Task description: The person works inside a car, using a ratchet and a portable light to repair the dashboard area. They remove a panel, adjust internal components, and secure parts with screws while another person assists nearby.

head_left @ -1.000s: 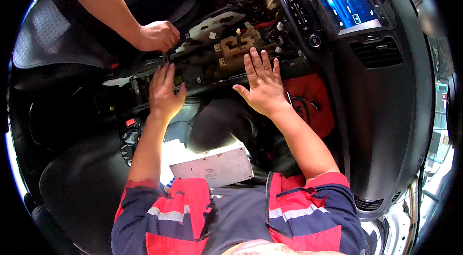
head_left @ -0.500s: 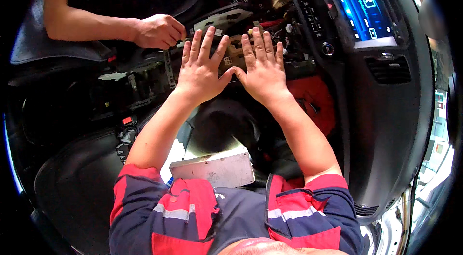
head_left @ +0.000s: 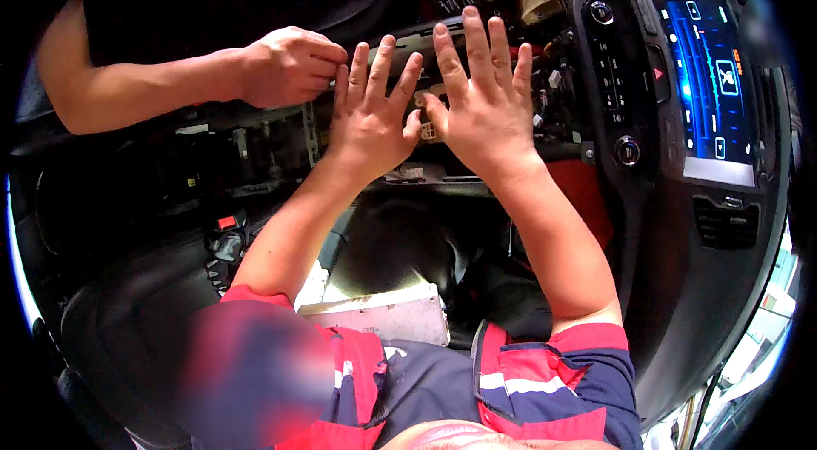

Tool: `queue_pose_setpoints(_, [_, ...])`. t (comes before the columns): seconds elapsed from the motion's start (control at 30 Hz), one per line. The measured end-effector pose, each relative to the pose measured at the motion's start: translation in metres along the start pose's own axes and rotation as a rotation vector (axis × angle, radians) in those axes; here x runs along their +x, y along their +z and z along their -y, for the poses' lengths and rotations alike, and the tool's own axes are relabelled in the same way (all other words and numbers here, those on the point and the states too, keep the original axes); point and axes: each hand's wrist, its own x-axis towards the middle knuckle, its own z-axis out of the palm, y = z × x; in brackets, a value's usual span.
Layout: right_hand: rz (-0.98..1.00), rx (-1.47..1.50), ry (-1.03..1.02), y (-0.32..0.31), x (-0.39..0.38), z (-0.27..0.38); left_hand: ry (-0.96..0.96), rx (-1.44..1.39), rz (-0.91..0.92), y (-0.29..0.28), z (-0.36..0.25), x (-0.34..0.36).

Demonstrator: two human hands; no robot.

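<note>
Both hands are held out, backs facing up, over the opened-up centre console of a car interior. My left hand has its fingers spread and holds nothing. Just to its right, my right hand is also spread and holds nothing, with a small gap between the two thumbs. Beneath and between them, a small part of a tan frame shows; my hands hide most of it. Another person's hand, fingers curled, comes from the left close to my left fingertips; whether it holds anything, I cannot tell.
On the right stands the dashboard with a lit screen, a knob panel and an air vent. Small connectors lie beside the console. A light metal box is near my body. A red seat-belt buckle sits at left.
The view has turned, so the dashboard screen sits further right and lower. My thumbs, touching before, are now apart, and my right hand reaches further forward. The other person's hand appears nearer my left fingers.
</note>
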Motion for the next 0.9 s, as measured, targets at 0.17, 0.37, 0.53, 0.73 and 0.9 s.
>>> queue_pose_setpoints(0.17, [0.014,-0.003,-0.027,-0.006,0.028,-0.002,-0.048,-0.012,-0.021,0.001,-0.002,0.008])
queue_pose_setpoints(0.37, [-0.021,0.078,-0.038,0.024,0.027,-0.010,-0.102,-0.065,0.020,0.004,0.000,0.009])
queue_pose_setpoints(0.53, [0.025,-0.020,-0.054,0.022,0.027,-0.008,-0.108,-0.026,0.012,0.002,0.005,0.006])
queue_pose_setpoints(0.73, [0.026,-0.017,-0.041,0.014,0.028,-0.005,-0.125,-0.010,0.005,-0.001,0.008,0.004])
queue_pose_setpoints(0.9, [-0.058,-0.009,-0.091,0.010,0.026,-0.004,-0.134,-0.008,-0.051,-0.001,0.010,0.004])
